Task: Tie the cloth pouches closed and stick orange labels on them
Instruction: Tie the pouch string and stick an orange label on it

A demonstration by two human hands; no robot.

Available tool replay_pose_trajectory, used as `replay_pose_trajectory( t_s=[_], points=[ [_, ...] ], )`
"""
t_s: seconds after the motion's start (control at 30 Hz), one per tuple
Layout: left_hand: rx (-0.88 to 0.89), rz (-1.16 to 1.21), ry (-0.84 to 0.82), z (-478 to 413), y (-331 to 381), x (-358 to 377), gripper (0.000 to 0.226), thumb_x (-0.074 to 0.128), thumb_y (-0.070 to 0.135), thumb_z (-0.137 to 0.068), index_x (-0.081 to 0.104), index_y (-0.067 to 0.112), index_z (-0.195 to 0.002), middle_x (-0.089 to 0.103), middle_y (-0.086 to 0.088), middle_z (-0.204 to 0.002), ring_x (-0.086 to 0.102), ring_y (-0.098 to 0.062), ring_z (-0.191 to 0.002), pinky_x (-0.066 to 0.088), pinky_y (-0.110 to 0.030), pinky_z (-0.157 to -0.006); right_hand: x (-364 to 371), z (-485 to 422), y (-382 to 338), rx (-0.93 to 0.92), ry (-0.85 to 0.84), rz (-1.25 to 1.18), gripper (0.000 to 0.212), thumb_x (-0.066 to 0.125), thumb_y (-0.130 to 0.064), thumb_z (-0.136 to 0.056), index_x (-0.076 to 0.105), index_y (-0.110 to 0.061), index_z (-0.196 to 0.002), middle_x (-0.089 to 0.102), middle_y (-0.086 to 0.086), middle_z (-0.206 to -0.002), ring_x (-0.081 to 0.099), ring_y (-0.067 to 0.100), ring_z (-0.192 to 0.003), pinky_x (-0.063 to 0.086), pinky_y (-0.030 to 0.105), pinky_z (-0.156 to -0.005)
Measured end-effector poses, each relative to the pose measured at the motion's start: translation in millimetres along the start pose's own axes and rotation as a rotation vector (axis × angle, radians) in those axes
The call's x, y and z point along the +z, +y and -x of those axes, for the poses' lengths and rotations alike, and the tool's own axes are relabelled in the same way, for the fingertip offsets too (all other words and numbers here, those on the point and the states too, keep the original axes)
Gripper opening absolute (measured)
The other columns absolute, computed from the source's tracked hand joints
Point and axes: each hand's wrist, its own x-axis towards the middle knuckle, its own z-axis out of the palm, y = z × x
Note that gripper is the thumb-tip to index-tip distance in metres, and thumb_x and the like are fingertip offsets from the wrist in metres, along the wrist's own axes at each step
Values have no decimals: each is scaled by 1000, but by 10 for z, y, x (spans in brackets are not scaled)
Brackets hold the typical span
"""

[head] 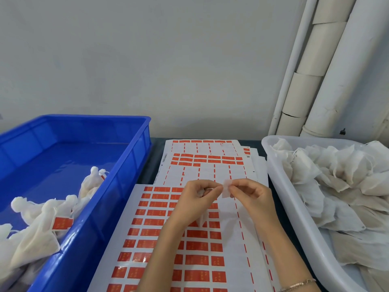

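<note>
Underneath, label sheets (160,232) lie flat, with open room between the blue crate (117,186) just left of my left hand (195,201) and the white tub (280,186) just right of my right hand (252,197). My left hand curls round a cloth pouch (202,220) hanging below it; my right pinches a small pale slip (227,189), fingertips nearly meeting. Tied pouches (37,228) lie in the crate, loose pouches (336,175) fill the tub

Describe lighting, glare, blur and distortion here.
Head view: light is even, shadows faint; glare streaks the label sheet and the blue bin's floor; the wide lens bows the pipes; the left hand with its pouch, right hand and pinched label look slightly soft.
</note>
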Motion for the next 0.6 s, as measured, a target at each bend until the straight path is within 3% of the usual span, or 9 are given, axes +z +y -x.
replay_pose_trajectory(
  t_s=[0.33,0.47,0.6],
  points=[
    [-81,-21,41,-12,2,-22,15,67,28,-86,70,35,-73,66,28,-71,59,13,-80,44,-4,-57,4,-15,27,-75,-50,90,13,72,-18,-82,72,-30,-87,71,-19,-92,66,4,-93,52,12,-72],
    [-173,34,65,-24,-9,-52,11,67,30,-87,74,26,-79,61,24,-54,57,9,-56,40,-8,-52,30,22,-10,-239,-29,219,12,68,-32,-77,70,-37,-88,68,-19,-93,64,6,-89,52,13,-72],
    [-241,72,67,-33,-21,-74,18,66,31,-87,73,21,-75,54,13,-46,48,-1,-44,39,-8,-47,73,54,-43,-385,17,326,13,67,-30,-77,70,-35,-89,61,-20,-95,59,1,-91,48,7,-68]
  ],
)
